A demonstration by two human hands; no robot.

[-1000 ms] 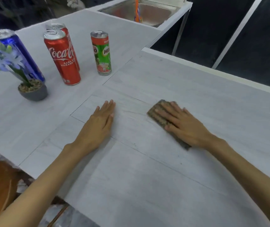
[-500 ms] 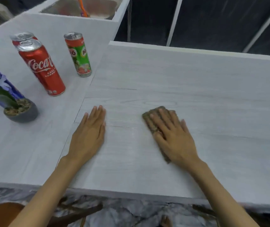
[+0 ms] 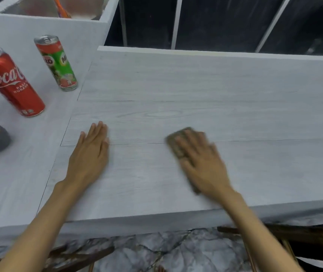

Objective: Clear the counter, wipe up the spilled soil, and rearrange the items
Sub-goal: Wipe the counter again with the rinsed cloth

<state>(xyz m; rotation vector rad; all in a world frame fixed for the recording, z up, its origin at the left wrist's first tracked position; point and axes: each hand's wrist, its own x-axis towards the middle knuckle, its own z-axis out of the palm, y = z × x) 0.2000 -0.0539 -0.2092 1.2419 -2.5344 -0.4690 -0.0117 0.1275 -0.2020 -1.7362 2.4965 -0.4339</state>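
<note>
right hand (image 3: 201,163) flat, fingers straight, pressing brown cloth (image 3: 177,143) on counter (image 3: 196,85) | left hand (image 3: 90,154) flat, fingers released, left of cloth | green can (image 3: 57,62), red can (image 3: 9,81) far left of cloth

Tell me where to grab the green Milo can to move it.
Grip the green can round the middle of its slim, straight body, coming from the right. It stands upright, with bare counter on that side, while the red Coca-Cola can stands on its left.
</note>
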